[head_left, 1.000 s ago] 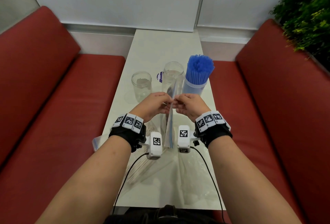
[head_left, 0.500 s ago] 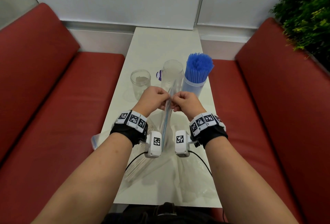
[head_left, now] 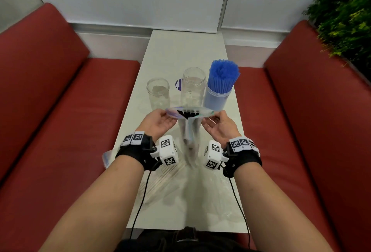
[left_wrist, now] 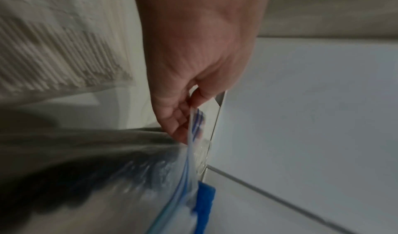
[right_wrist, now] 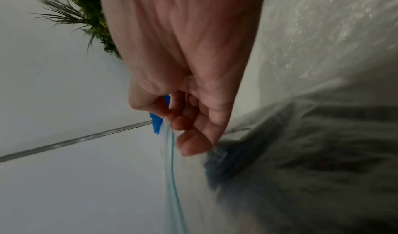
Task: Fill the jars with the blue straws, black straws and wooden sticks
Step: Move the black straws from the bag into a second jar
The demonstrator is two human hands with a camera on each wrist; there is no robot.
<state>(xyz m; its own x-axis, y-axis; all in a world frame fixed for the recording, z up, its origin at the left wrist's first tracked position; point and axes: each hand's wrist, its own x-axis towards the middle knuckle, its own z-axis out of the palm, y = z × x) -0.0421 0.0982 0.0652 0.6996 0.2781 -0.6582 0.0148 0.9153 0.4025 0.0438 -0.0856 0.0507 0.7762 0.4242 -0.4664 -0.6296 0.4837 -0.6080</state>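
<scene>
bag mouth: zip bag (head_left: 189,113) pulled wide, frame centre
grip: left hand (head_left: 160,121) & right hand (head_left: 217,124) pinch opposite lips
black straws (head_left: 187,114): axis vertical, below both hands, equidistant
target: middle jar (head_left: 193,85) just above

Bare forearms — black wrist straps (head_left: 138,154) with checkered tags, white camera blocks (head_left: 167,152), thin black cables (head_left: 140,201).

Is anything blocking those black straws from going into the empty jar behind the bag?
Only the zip bag itself. The black straws sit inside it, its mouth pulled open between the left hand and right hand. The tall empty jar just behind stands uncovered.
</scene>
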